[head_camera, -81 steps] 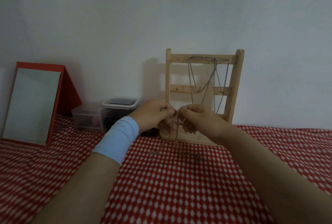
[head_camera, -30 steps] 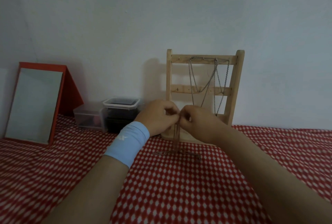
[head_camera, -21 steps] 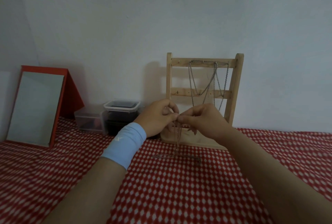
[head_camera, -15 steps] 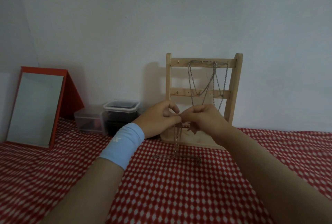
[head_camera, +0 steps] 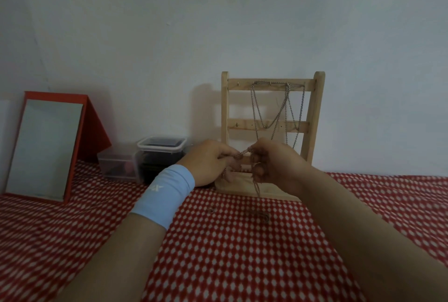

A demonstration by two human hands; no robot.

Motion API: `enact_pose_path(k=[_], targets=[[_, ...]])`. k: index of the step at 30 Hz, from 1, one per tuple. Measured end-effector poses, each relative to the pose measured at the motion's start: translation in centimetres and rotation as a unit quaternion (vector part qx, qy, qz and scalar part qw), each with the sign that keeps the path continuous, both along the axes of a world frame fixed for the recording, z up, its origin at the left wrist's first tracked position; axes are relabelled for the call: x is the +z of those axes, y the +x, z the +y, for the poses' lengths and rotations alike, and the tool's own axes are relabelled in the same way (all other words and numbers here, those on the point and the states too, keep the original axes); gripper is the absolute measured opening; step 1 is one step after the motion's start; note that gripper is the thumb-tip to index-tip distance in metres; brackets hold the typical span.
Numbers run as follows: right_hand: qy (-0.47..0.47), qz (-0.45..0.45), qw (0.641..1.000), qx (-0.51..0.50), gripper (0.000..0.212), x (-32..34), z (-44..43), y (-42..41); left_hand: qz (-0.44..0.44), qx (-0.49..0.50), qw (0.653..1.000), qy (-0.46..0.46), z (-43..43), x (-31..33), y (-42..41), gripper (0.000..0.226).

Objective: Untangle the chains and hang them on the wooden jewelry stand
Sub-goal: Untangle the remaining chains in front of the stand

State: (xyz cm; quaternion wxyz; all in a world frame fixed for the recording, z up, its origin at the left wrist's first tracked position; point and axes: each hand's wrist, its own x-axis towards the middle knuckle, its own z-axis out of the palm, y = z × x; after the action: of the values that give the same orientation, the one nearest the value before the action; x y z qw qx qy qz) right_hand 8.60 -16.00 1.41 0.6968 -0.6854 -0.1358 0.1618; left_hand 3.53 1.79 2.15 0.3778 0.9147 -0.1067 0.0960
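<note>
Head camera: the left hand (head_camera: 211, 164) and the right hand (head_camera: 278, 167) are held close together above the tabletop (head_camera: 218, 253), which is covered in a red cloth with white dots. The fingers of both hands are curled and pinched on a thin chain (head_camera: 242, 153). A short taut stretch of it runs from the left fingers (head_camera: 226, 156) up a little to the right fingers (head_camera: 261, 156), and a strand drops from under the right fingers toward the tabletop.

Below the right fingers a loose piece of chain (head_camera: 263, 215) lies on the cloth; whether it joins the held strand cannot be told. A small bit of metal (head_camera: 212, 210) lies below the left fingers.

Just behind the fingers a wooden stand (head_camera: 312, 119) is upright against the wall, its base partly hidden by the hands. Above the right fingers, hung chains (head_camera: 287, 112) dangle from its top rail.

A light blue wristband (head_camera: 164, 195) is on the left wrist. Beyond the left fingers, to their left, are two plastic boxes (head_camera: 161, 153), and further left a red-framed mirror (head_camera: 46, 149).
</note>
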Motion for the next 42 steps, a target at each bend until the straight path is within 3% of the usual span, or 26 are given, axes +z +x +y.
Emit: enact_pose_path(k=[3, 5, 7, 9, 12, 17, 19, 22, 25, 30, 33, 38, 42], targets=[[-0.005, -0.003, 1.000, -0.006, 0.016, -0.2, 0.2, -0.1, 0.040, -0.018, 0.999, 0.013, -0.3, 0.4, -0.4, 0.023], [-0.061, -0.056, 0.996, -0.023, 0.020, -0.3, 0.3, -0.2, 0.056, -0.016, 0.998, 0.028, -0.3, 0.8, -0.6, 0.024], [-0.110, -0.097, 0.989, -0.018, 0.025, -0.3, 0.4, -0.5, 0.091, -0.012, 0.996, 0.001, -0.3, 1.0, -0.9, 0.027], [-0.128, -0.082, 0.988, 0.009, 0.028, -0.2, 0.5, -0.7, 0.114, 0.004, 0.993, -0.018, -0.4, 1.0, -1.1, 0.030], [-0.167, -0.075, 0.982, 0.045, 0.029, -0.2, 0.4, -0.7, 0.088, 0.045, 0.995, 0.006, -0.1, 1.1, -0.9, 0.030], [-0.279, -0.147, 0.948, 0.038, 0.030, -0.6, -0.1, -0.4, 0.039, 0.050, 0.998, -0.006, 0.3, 0.6, -0.5, 0.036], [-0.255, -0.138, 0.956, 0.053, 0.025, -0.8, -0.2, -0.2, 0.029, 0.050, 0.998, 0.041, 0.2, 0.4, -0.5, 0.038], [-0.129, -0.094, 0.983, 0.090, 0.023, -0.7, -0.2, 0.0, 0.145, 0.013, 0.989, 0.029, 0.6, 0.2, -0.4, 0.026], [-0.088, -0.084, 0.987, 0.107, 0.025, -0.4, -0.2, 0.1, 0.201, -0.013, 0.977, -0.067, 0.7, -0.2, -0.3, 0.011], [-0.049, -0.059, 0.989, 0.130, 0.024, -0.2, -0.3, 0.1, 0.210, -0.044, 0.925, -0.313, -0.9, -0.1, -0.4, 0.024], [-0.015, -0.015, 0.988, 0.156, 0.025, 0.2, -0.5, 0.0, 0.211, -0.067, 0.926, -0.305, -0.7, -0.2, -0.4, 0.020], [0.016, 0.067, 0.979, 0.193, 0.031, 0.6, -0.5, -0.3, 0.171, -0.077, 0.960, -0.210, 0.1, -0.1, -0.7, 0.016], [-0.028, -0.001, 0.982, 0.185, 0.036, 0.3, -0.5, -0.1, 0.235, -0.124, 0.937, -0.229, 0.5, 0.6, -1.4, 0.023]])
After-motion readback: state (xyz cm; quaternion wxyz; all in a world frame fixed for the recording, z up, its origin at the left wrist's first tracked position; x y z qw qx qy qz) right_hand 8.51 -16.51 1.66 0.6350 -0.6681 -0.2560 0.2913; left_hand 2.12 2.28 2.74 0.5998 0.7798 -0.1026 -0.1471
